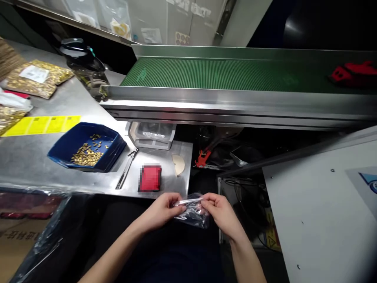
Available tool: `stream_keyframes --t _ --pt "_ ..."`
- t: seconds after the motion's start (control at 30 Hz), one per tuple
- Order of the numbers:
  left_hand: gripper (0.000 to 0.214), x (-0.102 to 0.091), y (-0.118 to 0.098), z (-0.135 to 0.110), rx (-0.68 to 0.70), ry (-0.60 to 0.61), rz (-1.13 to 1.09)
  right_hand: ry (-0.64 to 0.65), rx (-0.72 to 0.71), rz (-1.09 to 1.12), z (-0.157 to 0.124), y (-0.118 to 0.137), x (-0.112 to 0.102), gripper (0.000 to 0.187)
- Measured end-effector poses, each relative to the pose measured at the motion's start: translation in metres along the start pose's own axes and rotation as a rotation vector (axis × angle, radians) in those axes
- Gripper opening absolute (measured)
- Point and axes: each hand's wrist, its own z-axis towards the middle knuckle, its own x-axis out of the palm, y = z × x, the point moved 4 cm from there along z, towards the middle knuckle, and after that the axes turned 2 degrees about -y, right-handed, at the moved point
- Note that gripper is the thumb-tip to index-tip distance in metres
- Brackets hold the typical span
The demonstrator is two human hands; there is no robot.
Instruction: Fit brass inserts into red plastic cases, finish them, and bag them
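Note:
Between my two hands, just off the front edge of the metal table, is a clear plastic bag (193,214). My left hand (166,208) pinches its left side, thumb on top. On the other side, my right hand (218,208) grips the bag's upper right edge between thumb and fingers. A small red item with a dark border (150,179), partly blurred out, lies on the table beyond my left hand. To its right rests a beige half-round piece (178,165). A slim metal tool (127,168) lies to its left.
A blue bin (118,151) holds small gold-coloured parts. Behind it are a yellow label strip (44,125), a bag of gold parts (38,78) and a drink bottle (85,70). A grey tray (150,143) sits under the green conveyor (206,74), which carries a red item (353,74).

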Motion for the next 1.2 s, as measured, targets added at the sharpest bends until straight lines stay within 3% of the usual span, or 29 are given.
stream_keyframes --t 0.13,0.17,0.23,0.33,0.4,0.47,0.57,0.6,0.73,0.77,0.83,0.9,0.97,1.07,1.17,1.2 --pt "0.029 0.011 -0.008 -0.036 0.223 -0.439 0.346 -0.154 0.004 -0.010 -0.009 -0.009 -0.008 0.035" --pt "0.030 0.018 -0.013 -0.044 0.276 -0.490 0.398 -0.186 -0.016 -0.031 -0.012 -0.011 -0.005 0.035" --pt "0.025 0.037 -0.017 -0.049 0.268 -0.407 0.337 -0.162 -0.066 -0.075 -0.016 -0.014 0.009 0.035" --pt "0.021 0.052 -0.013 -0.046 0.135 -0.184 0.085 0.069 -0.100 -0.059 -0.022 -0.020 0.041 0.033" --pt "0.029 0.046 -0.005 -0.050 0.081 -0.170 0.098 0.102 -0.099 -0.185 -0.027 -0.026 0.050 0.034" --pt "0.028 0.033 0.007 -0.061 0.042 -0.259 0.284 -0.070 -0.149 -0.502 -0.032 -0.031 0.047 0.036" --pt "0.018 0.017 0.025 -0.080 -0.027 -0.453 0.546 -0.311 -0.350 -0.923 -0.041 -0.030 0.052 0.033" --pt "0.016 0.016 0.030 -0.084 -0.041 -0.477 0.567 -0.294 -0.423 -0.975 -0.043 -0.029 0.060 0.030" --pt "0.021 0.012 0.042 -0.087 -0.035 -0.526 0.440 0.041 -0.534 -0.995 -0.043 -0.026 0.100 0.025" --pt "0.024 0.007 0.042 -0.090 -0.038 -0.601 0.420 0.053 -0.522 -1.048 -0.041 -0.024 0.105 0.022" --pt "0.025 -0.007 0.039 -0.100 -0.029 -0.808 0.438 -0.051 -0.495 -1.216 -0.036 -0.020 0.108 0.015" --pt "0.020 -0.012 0.034 -0.111 0.022 -0.902 0.482 -0.133 -0.502 -1.318 -0.031 -0.014 0.113 0.021" --pt "0.015 -0.005 0.034 -0.117 0.079 -0.802 0.515 -0.076 -0.502 -1.206 -0.025 -0.009 0.123 0.022" --pt "0.016 0.008 0.046 -0.126 0.045 -0.620 0.528 0.103 -0.365 -0.830 -0.011 -0.004 0.135 0.015" --pt "0.014 0.000 0.069 -0.143 -0.068 -0.614 0.496 0.410 -0.291 -0.603 0.005 -0.003 0.138 0.008" --pt "0.013 -0.007 0.078 -0.151 -0.107 -0.620 0.461 0.508 -0.241 -0.463 0.010 -0.005 0.138 0.019"
